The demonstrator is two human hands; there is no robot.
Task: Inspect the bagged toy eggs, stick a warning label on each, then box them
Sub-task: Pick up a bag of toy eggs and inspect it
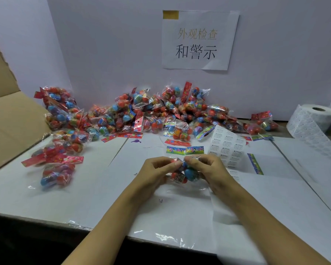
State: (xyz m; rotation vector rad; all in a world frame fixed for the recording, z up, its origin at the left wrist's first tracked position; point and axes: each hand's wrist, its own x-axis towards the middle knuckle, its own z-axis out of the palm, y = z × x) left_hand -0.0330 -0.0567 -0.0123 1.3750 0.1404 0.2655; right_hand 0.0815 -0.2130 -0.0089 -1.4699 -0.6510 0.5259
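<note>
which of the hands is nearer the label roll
Right. The right hand grips the bag of eggs at mid-table, on the side toward the label roll at the far right; the left hand, gripping the same bag, lies farther from it.

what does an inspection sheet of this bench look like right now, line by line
surface: white table, glossy sheets along its near edge
job's things: bag of toy eggs held in both hands; heap of bagged eggs along the wall; label sheet behind the hands; label roll far right; open cardboard box at left
clutter: loose header cards
grippers: left hand and right hand both grip the bag
cables: nothing seen
surroundings: white wall with a printed paper sign
</note>
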